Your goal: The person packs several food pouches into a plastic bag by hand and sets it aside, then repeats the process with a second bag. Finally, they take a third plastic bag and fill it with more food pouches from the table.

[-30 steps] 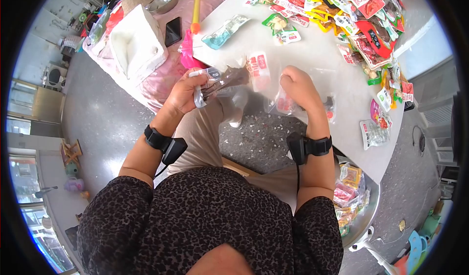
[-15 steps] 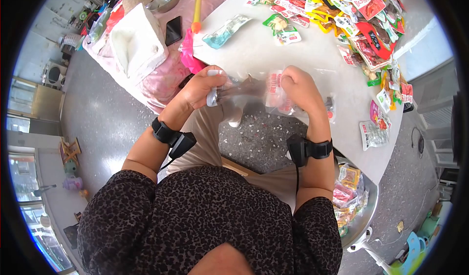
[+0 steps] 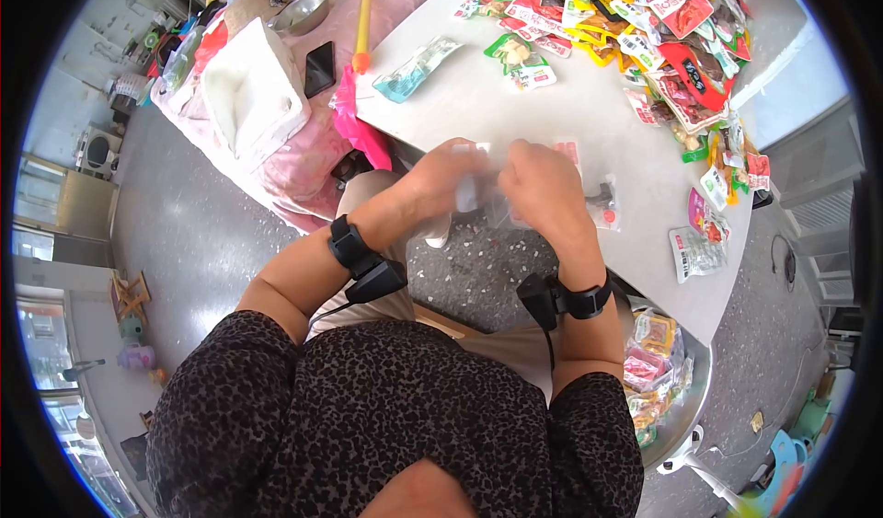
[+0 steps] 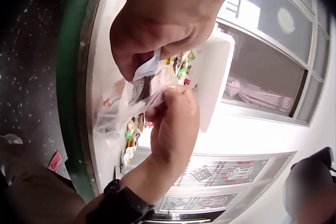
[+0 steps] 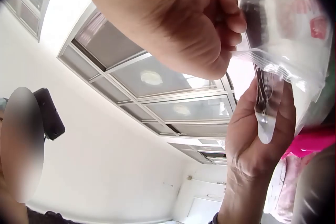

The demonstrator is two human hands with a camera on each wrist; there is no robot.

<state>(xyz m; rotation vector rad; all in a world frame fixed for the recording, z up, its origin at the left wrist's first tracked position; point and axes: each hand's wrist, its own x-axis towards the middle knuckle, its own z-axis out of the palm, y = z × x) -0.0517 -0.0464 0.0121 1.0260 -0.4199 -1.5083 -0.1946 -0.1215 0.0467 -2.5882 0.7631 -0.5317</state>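
Note:
In the head view my two hands are close together over the table's near edge. My left hand point(image 3: 440, 182) grips the end of a clear sealed food packet point(image 5: 269, 94) with dark brown contents; its pale tip rests against the palm in the right wrist view. The packet's far part reaches through the mouth of a clear plastic bag point(image 5: 302, 79). At that mouth, the right hand point(image 3: 549, 189) pinches the bag's edge between thumb and curled fingers. Red print shows through the bag. In the left wrist view the bag point(image 4: 113, 116) hangs crumpled between both hands.
A heap of colourful snack packets point(image 3: 685, 12) covers the table's far right. Nearer lie a teal-silver packet point(image 3: 418, 69), a green packet point(image 3: 520, 58) and a silver-white packet point(image 3: 696, 253). A metal basin point(image 3: 704, 371) of packets stands low right; a white foam box point(image 3: 216, 81) and phone point(image 3: 319, 69) lie left.
The left hand has moved right with the packet, up to the right hand. The packet's far end, in the open a second ago, is now inside the bag.

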